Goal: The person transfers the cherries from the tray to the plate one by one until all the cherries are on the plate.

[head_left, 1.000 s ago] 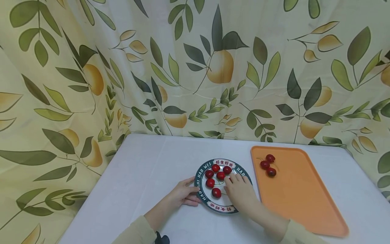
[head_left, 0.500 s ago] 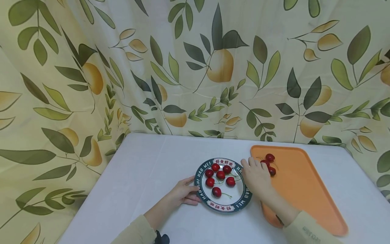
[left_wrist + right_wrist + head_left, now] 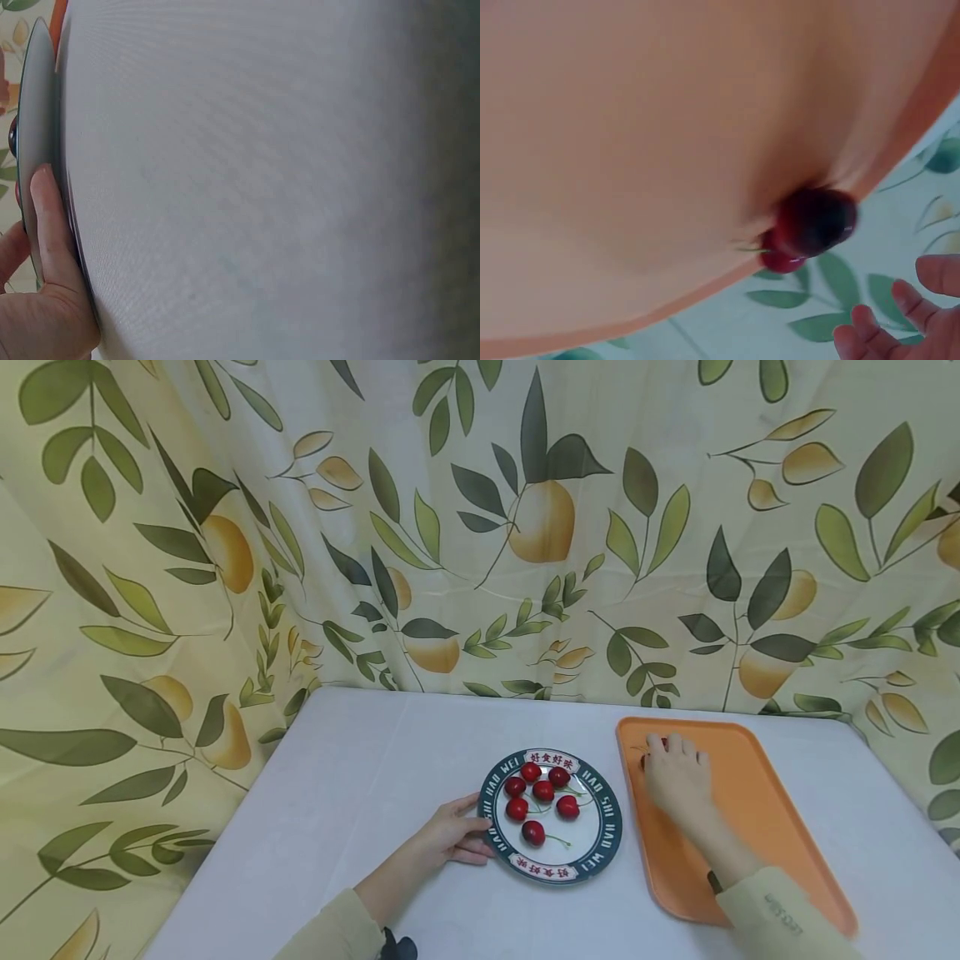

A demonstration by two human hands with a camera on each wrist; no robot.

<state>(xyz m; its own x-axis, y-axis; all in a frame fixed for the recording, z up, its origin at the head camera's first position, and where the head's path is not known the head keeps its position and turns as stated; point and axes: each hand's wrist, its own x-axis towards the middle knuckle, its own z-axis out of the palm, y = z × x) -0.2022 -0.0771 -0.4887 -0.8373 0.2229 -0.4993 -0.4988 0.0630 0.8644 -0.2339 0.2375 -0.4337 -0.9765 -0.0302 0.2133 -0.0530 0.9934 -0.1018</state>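
Observation:
My left hand (image 3: pixel 450 833) pinches the left rim of a round plate (image 3: pixel 612 831) with a dark green lettered border. In the left wrist view a finger (image 3: pixel 52 225) lies under the plate (image 3: pixel 39 90), which is lifted or tilted at that edge. Several red cherries with stems, among them a front cherry (image 3: pixel 533 833), lie on the plate. Over the far left part of an orange tray (image 3: pixel 757 835) is my right hand (image 3: pixel 678 781), largely hiding the cherries there. The right wrist view shows a dark cherry (image 3: pixel 817 221) with a redder cherry (image 3: pixel 781 261) behind it, apart from the spread fingers (image 3: pixel 911 300).
A white cloth (image 3: pixel 390 752) covers the table. The tray's raised rim runs close beside the plate's right side. Behind the table hangs a curtain (image 3: pixel 480 527) printed with leaves and fruit. A small black object (image 3: pixel 401 948) shows by the left sleeve.
My right hand has left a cherry on the plate and moved right, over the tray's cherries. The left hand and the plate have stayed in place.

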